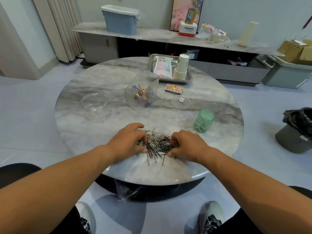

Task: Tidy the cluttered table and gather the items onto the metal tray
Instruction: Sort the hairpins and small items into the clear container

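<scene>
Round marble table (104, 78) in a room with a low sideboard behind. Fingertips of both hands are buried in the hairpin pile (156, 145), so the exact grip is hard to read. Metal tray (190, 79) sits at the far edge with a paper cup stack (181, 67) and a white packet (162, 66). Between tray and pile: wire basket (142, 90), matchbox (173, 89), clear lid (180, 103), clear jar (95, 105), green cup (203, 120). Left hand (129, 141) and right hand (187, 145) flank the pile, fingers curled into the pins.

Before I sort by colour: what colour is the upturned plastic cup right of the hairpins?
Pale translucent green; the cup shows clearly in the head view.
</scene>
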